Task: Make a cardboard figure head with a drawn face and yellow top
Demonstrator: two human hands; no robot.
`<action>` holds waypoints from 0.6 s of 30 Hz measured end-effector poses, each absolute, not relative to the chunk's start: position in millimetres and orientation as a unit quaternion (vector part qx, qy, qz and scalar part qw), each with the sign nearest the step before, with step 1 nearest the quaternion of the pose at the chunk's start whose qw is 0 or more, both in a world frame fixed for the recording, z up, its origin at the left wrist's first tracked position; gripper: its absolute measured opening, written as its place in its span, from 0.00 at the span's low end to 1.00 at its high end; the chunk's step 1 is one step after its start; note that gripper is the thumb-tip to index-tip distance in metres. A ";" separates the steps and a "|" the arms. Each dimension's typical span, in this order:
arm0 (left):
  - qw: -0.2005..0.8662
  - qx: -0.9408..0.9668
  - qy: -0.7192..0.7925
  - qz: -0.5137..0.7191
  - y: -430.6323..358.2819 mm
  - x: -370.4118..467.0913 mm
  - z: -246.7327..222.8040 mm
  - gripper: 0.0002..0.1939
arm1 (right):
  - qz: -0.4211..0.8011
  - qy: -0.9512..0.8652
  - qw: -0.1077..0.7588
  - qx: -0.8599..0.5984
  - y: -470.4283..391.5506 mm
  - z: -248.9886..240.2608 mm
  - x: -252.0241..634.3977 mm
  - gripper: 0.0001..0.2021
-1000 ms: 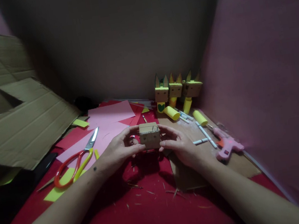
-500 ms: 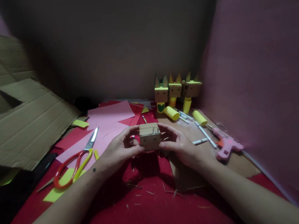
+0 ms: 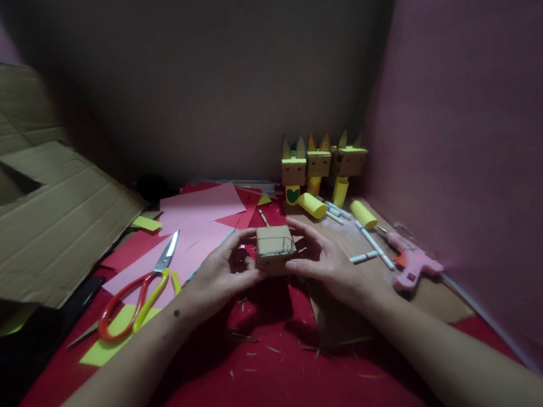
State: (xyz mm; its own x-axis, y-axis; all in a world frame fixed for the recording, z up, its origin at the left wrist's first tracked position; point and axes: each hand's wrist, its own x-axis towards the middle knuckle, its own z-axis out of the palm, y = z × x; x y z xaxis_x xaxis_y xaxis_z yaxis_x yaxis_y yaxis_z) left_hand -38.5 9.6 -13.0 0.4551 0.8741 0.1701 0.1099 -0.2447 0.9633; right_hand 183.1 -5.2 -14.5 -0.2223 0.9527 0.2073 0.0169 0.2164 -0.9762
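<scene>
A small cardboard box (image 3: 275, 242) with pencil lines on its top is held above the red cloth, between both hands. My left hand (image 3: 225, 268) grips its left side, thumb in front and fingers behind. On the right side, my right hand (image 3: 322, 260) holds it the same way. Three cardboard-headed figures with pointed ears stand at the back, the nearest one (image 3: 294, 173) bearing a green heart. Scissors (image 3: 139, 303) with red and yellow handles lie to the left of my left hand.
A pink glue gun (image 3: 414, 264), white sticks (image 3: 374, 246) and yellow paper tubes (image 3: 363, 214) lie on a cardboard sheet (image 3: 341, 318) at right. Pink paper (image 3: 201, 205) and large folded cardboard (image 3: 45, 215) are at left. Scraps dot the red cloth (image 3: 272, 392).
The box has tipped forward in both hands, so more of its lined top shows and less of its front. It has also shifted slightly right.
</scene>
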 end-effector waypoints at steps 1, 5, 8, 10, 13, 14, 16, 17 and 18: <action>0.492 0.696 0.357 0.383 9.5 -38.4 -13.1 0.29 | 0.488 -0.611 0.481 -0.396 -5.3 -14.8 183.1 0.38; 0.457 0.716 0.354 0.391 7.2 -37.1 -12.3 0.28 | 0.503 -0.604 0.481 -0.389 -6.4 -15.5 182.8 0.38; 0.432 0.728 0.357 0.395 5.1 -36.0 -11.7 0.28 | 0.493 -0.615 0.474 -0.391 -7.0 -15.5 182.7 0.39; 0.418 0.737 0.357 0.392 4.3 -35.6 -11.1 0.27 | 0.481 -0.622 0.473 -0.398 -7.1 -15.2 182.6 0.39; 0.409 0.743 0.363 0.386 4.0 -36.0 -11.0 0.27 | 0.473 -0.621 0.476 -0.406 -6.8 -15.1 182.4 0.38; 0.410 0.743 0.365 0.383 4.2 -36.5 -11.3 0.28 | 0.477 -0.616 0.477 -0.406 -6.7 -15.4 182.2 0.38; 0.413 0.745 0.363 0.378 4.8 -37.8 -12.7 0.30 | 0.488 -0.608 0.477 -0.406 -6.3 -16.6 181.7 0.37; 0.413 0.749 0.360 0.373 5.1 -38.4 -13.5 0.31 | 0.494 -0.605 0.475 -0.406 -6.1 -17.4 181.4 0.38; 0.411 0.753 0.356 0.369 5.4 -39.0 -14.0 0.32 | 0.499 -0.603 0.473 -0.405 -5.9 -18.3 181.2 0.38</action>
